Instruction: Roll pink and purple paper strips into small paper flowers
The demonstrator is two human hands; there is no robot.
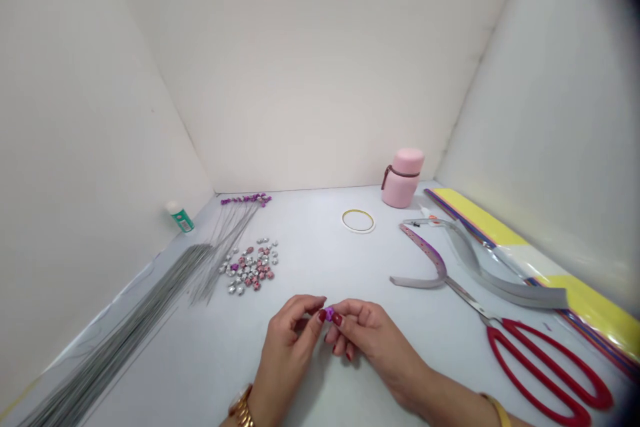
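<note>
My left hand (295, 333) and my right hand (367, 337) meet over the near middle of the table. Thumb and fingertips of both are pinched on a small purple folded piece (329, 313), partly covered by the nails. It looks shiny, but its exact kind is too small to make out. Left of the hands lies a loose pile of small silver and pink faceted pieces (255, 270), with a purple one (235, 267) among them.
Thin grey wires (145, 310) lie at left, near purple-tipped wires (245, 200) and a green-labelled glue stick (182, 218). A tape ring (359, 212) and pink flask (403, 178) stand behind. Right are red-handled scissors (545, 363), purple-grey strips (425, 250) and yellow sheets (500, 233).
</note>
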